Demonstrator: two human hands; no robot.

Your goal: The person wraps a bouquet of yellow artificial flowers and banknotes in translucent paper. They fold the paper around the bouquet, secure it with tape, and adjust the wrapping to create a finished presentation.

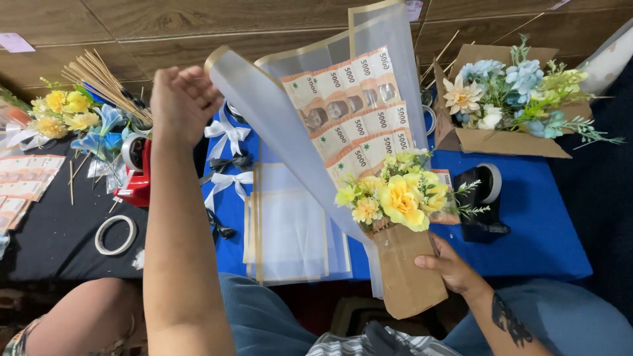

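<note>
Bouquet held upright at centre frame: yellow artificial flowers at its middle, a fan of orange banknotes rising behind toward 12 o'clock, brown paper cone closing the base toward 6 o'clock. Wrapped on the 9 to 11 o'clock side by a translucent sheet with gold edging, lifted and curling away from the notes.

Right hand at 4 o'clock of the flowers, fingers curled around the brown paper base, gripping it. Left hand raised at 10 o'clock, closed into a loose fist against the upper corner of the translucent sheet, apparently pinching that edge; exact finger contact hidden behind the knuckles.

Below the bouquet, toward 7 o'clock, a stack of further gold-edged sheets lying flat on a blue tablecloth. Just beside that stack at 9 o'clock, white and black ribbon bows in a column. At 3 o'clock, touching nothing of the bouquet, a black tape dispenser. At 1 to 2 o'clock, a cardboard box of blue and white flowers.

Far out at 9 o'clock, a red tape dispenser, a loose tape ring on black cloth, a bundle of wooden sticks, more yellow and blue flowers, and loose banknotes at the frame edge.
</note>
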